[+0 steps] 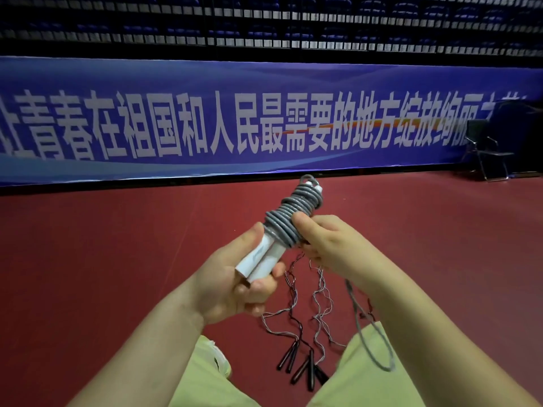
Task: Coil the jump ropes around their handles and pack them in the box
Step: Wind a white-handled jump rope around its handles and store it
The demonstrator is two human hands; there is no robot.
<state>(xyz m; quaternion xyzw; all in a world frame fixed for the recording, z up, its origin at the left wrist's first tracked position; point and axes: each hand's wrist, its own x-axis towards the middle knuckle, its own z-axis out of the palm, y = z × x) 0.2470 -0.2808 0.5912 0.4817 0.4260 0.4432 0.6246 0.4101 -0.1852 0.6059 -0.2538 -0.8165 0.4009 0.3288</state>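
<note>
Red sports flooring (117, 245) runs up to a blue banner (205, 124) across the upper frame. At centre, the left hand (232, 280) grips two white handles (258, 261) wound with grey rope (291, 215); the right hand (329, 245) pinches the coils. More ropes with black handles (302, 368) lie on the floor at lower centre.

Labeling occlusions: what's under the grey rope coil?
The two white handles, side by side, run under the grey rope coil; white caps poke out on top. Left hand grips their lower ends. Their middles are covered.
</note>
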